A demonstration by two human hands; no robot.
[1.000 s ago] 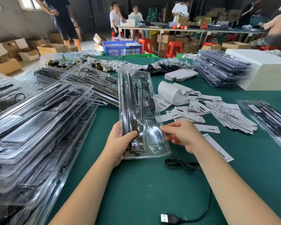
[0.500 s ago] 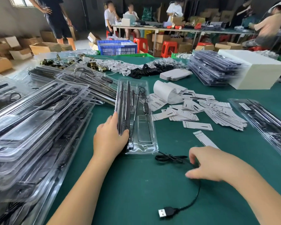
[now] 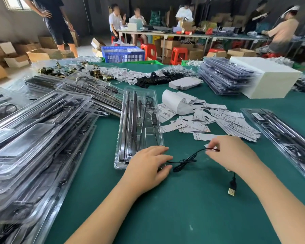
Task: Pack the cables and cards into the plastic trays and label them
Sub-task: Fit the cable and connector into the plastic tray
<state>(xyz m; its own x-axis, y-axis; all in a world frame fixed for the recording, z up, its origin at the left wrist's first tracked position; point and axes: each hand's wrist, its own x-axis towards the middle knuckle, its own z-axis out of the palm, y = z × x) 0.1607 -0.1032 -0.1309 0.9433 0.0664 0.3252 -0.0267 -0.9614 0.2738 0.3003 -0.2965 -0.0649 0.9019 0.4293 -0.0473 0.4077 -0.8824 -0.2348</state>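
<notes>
A clear plastic tray [image 3: 139, 120] lies lengthwise on the green table, holding dark strips and a cable with an inline controller. My left hand [image 3: 148, 164] rests on the tray's near right corner, fingers spread and nearly straight. A thin black cable [image 3: 185, 162] runs out from under that hand toward the right. My right hand [image 3: 231, 154] pinches this cable and lifts it slightly above the table. Its USB plug [image 3: 231, 190] hangs below my right wrist. White cards [image 3: 201, 126] lie scattered just beyond my right hand.
Stacks of filled clear trays [image 3: 33, 138] crowd the left side. Another tray [image 3: 285, 136] lies at the right edge. A white box [image 3: 266, 80], a stack of packed trays [image 3: 224, 76], a label roll [image 3: 173, 101] and tagged black cables [image 3: 157, 78] sit further back. People work at distant tables.
My right hand picked up the black cable from the table and raised it, moving up and left. My left hand slid from the tray's left edge to its near right corner.
</notes>
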